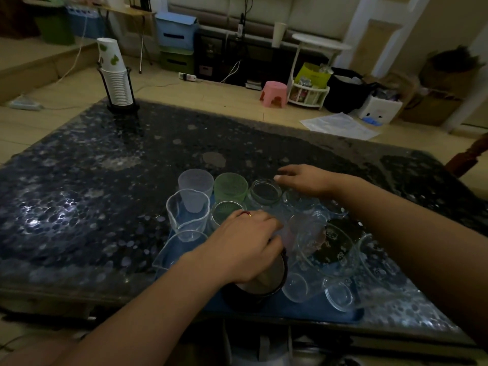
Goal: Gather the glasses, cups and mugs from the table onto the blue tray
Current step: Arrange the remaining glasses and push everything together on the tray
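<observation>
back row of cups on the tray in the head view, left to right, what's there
frosted clear cup → green cup → clear glass jar → right hand, its fingers at the jar's rim

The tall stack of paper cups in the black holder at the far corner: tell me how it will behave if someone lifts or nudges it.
The paper cup stack probably weighs little. It stands well above its black holder and its top cups already lean left, so a nudge may topple them. Thin paper walls would likely crush under a firm squeeze.
</observation>
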